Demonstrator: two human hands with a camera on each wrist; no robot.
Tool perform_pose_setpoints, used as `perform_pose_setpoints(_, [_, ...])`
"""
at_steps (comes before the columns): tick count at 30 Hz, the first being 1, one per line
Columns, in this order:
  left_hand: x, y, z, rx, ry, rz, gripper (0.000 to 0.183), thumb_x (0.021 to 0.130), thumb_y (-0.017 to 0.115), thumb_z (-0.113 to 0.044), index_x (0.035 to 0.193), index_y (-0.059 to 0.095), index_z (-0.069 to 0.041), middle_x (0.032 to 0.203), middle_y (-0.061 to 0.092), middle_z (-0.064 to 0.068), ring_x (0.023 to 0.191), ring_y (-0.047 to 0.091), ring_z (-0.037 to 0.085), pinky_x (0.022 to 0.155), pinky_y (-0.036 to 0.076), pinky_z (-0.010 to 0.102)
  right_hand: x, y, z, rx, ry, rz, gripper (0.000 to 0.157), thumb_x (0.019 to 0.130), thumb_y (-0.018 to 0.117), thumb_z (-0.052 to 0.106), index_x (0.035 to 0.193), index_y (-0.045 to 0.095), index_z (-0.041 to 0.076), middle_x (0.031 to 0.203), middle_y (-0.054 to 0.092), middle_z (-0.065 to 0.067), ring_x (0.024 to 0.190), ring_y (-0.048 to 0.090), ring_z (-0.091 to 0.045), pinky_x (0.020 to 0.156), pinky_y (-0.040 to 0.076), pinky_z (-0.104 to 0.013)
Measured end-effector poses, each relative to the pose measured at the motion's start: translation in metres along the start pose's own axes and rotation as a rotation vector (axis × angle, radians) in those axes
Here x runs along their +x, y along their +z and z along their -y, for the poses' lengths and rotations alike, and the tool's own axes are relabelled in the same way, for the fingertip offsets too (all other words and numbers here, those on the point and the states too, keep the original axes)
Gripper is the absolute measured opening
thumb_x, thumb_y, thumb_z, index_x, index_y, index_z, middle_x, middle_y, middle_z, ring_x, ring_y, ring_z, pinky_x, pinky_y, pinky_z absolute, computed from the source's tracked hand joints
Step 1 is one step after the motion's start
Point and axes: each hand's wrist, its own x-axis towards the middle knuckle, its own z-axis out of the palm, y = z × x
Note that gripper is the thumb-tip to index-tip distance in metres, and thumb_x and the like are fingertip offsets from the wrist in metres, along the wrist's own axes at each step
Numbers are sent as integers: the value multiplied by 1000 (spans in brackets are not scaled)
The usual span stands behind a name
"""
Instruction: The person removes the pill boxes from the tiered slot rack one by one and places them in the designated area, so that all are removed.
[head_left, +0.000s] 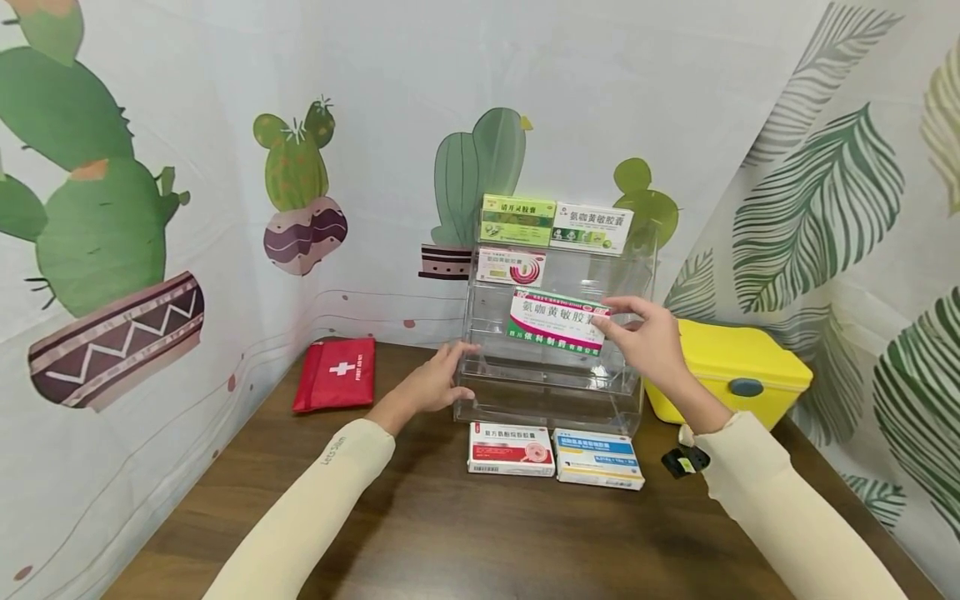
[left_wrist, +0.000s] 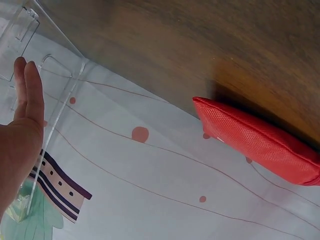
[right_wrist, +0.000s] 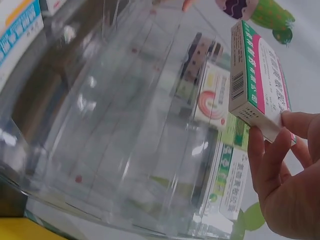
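Observation:
My right hand [head_left: 647, 343] pinches a white, green and magenta medicine box [head_left: 558, 320] by its right end, in front of a clear tiered display rack [head_left: 555, 407]. In the right wrist view the thumb and fingers grip one end of that box [right_wrist: 260, 75]. My left hand [head_left: 438, 379] is at the rack's left side, and its visible fingers [left_wrist: 34, 92] are straight against the clear side panel. On the top tier are a yellow-green box [head_left: 517, 220] and a white-and-green box [head_left: 592, 228]. Below them sits a white-and-pink box [head_left: 512, 267].
A red-and-white box [head_left: 512, 450] and a blue-and-white box [head_left: 597, 458] lie on the wooden table [head_left: 450, 533] before the rack. The red first aid pouch [head_left: 335, 374] lies to the left. A yellow case [head_left: 731, 367] stands on the right, near a small black object [head_left: 686, 461].

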Motion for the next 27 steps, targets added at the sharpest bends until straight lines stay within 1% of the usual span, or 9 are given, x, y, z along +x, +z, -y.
perform_pose_setpoints(4, [0, 0, 0, 10, -2, 9, 83, 85, 79, -27, 150, 28, -26, 137, 42, 19, 80, 59, 12, 74, 52, 32, -15, 2, 1, 56, 13, 36, 34, 90, 75, 22, 118, 70, 4, 105, 69, -15, 62, 66, -4, 41, 40, -26])
perform_pose_setpoints(7, [0, -1, -1, 8, -8, 1, 83, 85, 80, -27, 150, 29, -27, 134, 43, 18, 81, 59, 13, 75, 52, 33, -23, 5, 1, 94, 7, 51, 34, 89, 76, 20, 118, 70, 3, 102, 70, -16, 63, 67, -4, 42, 41, -25])
perform_pose_setpoints(9, [0, -1, -1, 5, -16, -4, 83, 84, 80, -27, 150, 29, -28, 132, 43, 17, 82, 59, 13, 75, 52, 34, -27, 7, 1, 111, -2, 53, 34, 89, 77, 18, 117, 70, 2, 101, 70, -17, 64, 68, -6, 46, 45, -23])
perform_pose_setpoints(13, [0, 0, -2, 4, -25, 3, 84, 84, 80, -27, 150, 28, -28, 130, 44, 16, 82, 58, 15, 76, 53, 35, -35, 8, 3, 160, 29, 78, 34, 89, 76, 12, 119, 68, -1, 102, 70, -19, 55, 64, -5, 43, 46, -25])
perform_pose_setpoints(16, [0, 1, -3, 7, -31, 7, 84, 84, 81, -28, 150, 28, -28, 128, 45, 16, 82, 58, 15, 77, 53, 37, -43, 6, 15, 197, 56, 111, 32, 90, 73, 6, 119, 66, -6, 100, 68, -24, 48, 59, -8, 38, 45, -27])
perform_pose_setpoints(19, [0, 1, -3, 11, -41, 3, 84, 84, 81, -28, 150, 29, -28, 127, 45, 16, 82, 57, 16, 77, 52, 38, -50, 4, 29, 207, 71, 144, 31, 90, 71, 3, 118, 64, -10, 97, 67, -26, 45, 56, -13, 39, 45, -28])
perform_pose_setpoints(22, [-1, 0, -3, 12, -51, 0, 84, 84, 81, -27, 150, 29, -28, 126, 45, 16, 82, 57, 16, 77, 52, 38, -55, 4, 35, 211, 86, 172, 30, 90, 71, 4, 117, 65, -9, 97, 67, -25, 46, 56, -14, 41, 45, -29])
perform_pose_setpoints(24, [-1, 0, -3, 13, -48, -1, 84, 85, 81, -26, 150, 29, -28, 125, 46, 16, 82, 57, 16, 76, 52, 38, -58, 7, 32, 216, 92, 188, 30, 90, 72, 4, 117, 65, -9, 97, 66, -25, 48, 57, -13, 41, 46, -30])
perform_pose_setpoints(27, [-1, 0, -4, 20, -41, -3, 83, 86, 80, -25, 151, 28, -27, 124, 46, 16, 83, 57, 15, 75, 52, 37, -62, 14, 19, 222, 113, 213, 31, 90, 73, 6, 117, 66, -6, 98, 66, -24, 51, 60, -13, 42, 48, -33])
